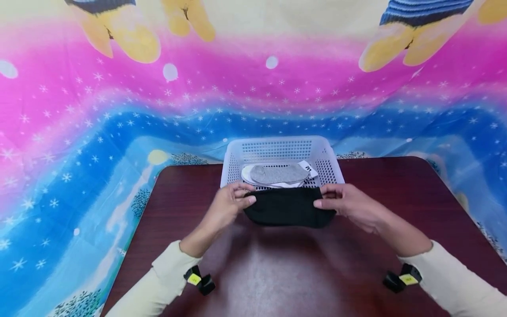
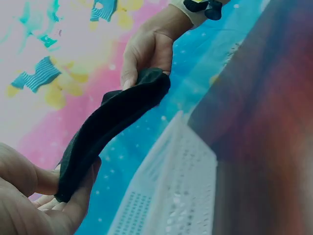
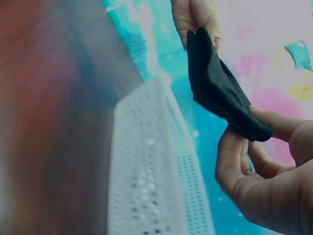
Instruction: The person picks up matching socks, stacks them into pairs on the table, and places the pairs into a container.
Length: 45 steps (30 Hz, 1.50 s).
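A black sock (image 1: 287, 208), which looks folded or doubled, is held up flat above the table by both hands. My left hand (image 1: 229, 203) pinches one end between thumb and fingers. At the other end my right hand (image 1: 354, 206) pinches it the same way. The two wrist views show the sock (image 2: 110, 120) edge-on, stretched between the hands. Just behind it stands a white perforated plastic basket (image 1: 235, 152), its front wall partly hidden by the sock. Inside lie grey and white socks (image 1: 277, 174) with a white tag at one end.
A dark red-brown wooden table (image 1: 273, 281) carries the basket near its far edge. Behind hangs a pink and blue printed cloth (image 1: 245, 83) with snowflakes. Black wrist straps with yellow labels (image 1: 194, 279) sit on both sleeves.
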Motion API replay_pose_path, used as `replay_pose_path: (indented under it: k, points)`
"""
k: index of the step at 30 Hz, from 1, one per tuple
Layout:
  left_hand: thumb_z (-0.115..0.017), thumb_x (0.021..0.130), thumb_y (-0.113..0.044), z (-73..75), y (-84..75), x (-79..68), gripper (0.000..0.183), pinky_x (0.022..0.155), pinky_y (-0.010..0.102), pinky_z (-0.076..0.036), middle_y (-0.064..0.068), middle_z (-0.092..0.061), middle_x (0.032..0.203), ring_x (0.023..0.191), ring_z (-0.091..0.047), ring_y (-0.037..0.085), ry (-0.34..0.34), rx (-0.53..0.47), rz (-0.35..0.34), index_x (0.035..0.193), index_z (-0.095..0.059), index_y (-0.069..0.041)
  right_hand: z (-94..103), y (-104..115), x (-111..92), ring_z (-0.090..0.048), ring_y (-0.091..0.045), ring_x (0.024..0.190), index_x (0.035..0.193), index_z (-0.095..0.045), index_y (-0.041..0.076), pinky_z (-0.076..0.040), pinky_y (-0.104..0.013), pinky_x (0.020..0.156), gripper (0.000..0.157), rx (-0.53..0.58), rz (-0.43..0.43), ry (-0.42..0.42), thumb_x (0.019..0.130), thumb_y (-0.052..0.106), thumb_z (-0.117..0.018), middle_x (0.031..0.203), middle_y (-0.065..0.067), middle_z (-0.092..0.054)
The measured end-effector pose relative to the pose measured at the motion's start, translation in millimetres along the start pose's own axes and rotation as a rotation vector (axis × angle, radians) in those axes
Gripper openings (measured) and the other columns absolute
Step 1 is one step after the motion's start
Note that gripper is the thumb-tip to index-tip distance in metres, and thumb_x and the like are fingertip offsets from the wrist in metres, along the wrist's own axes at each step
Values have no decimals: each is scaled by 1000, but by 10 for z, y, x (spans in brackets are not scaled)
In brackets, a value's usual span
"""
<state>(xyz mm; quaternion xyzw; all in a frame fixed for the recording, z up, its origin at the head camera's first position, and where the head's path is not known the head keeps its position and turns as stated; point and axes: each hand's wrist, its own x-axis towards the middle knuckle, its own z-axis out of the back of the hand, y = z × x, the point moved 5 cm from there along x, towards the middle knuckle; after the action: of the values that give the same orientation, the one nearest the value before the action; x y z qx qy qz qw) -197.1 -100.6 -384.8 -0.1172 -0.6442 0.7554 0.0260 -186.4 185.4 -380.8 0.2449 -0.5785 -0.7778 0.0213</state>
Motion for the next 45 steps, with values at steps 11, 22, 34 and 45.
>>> replay_pose_path:
  k: [11, 22, 34, 45]
  points:
    - [-67, 89, -11, 246, -419, 628, 30, 82, 29, -54, 11, -67, 107, 86, -65, 15, -64, -12, 104, 118, -60, -4, 289, 559, 489, -52, -25, 118, 129, -49, 0, -35, -53, 108, 58, -98, 45, -47, 89, 37, -67, 135, -14, -41]
    - [-67, 89, -12, 173, -408, 1212, 39, 98, 36, -48, 9, -50, 139, 114, -60, 23, -132, 119, 236, 127, -58, -6, 558, 641, 1152, -47, -30, 123, 131, -53, 1, -41, -49, 106, 48, -220, -39, -156, 94, 30, -62, 138, -16, -44]
    - [-64, 90, -10, -24, -39, 1622, 30, 74, 32, -49, 13, -61, 116, 94, -59, 22, -179, 415, 275, 119, -59, -1, 500, 462, 1633, -40, -34, 134, 140, -44, -3, -45, -45, 102, 47, -439, -154, -59, 96, 9, -56, 150, -19, -35]
    - [-65, 89, -8, -157, 178, 1630, 51, 90, 35, -52, 18, -51, 134, 112, -58, 28, -61, 488, 333, 135, -45, 4, 326, 269, 1828, -56, -17, 63, 116, -54, -5, -51, -28, 58, 31, -896, -297, 0, 93, 15, -61, 111, -19, -53]
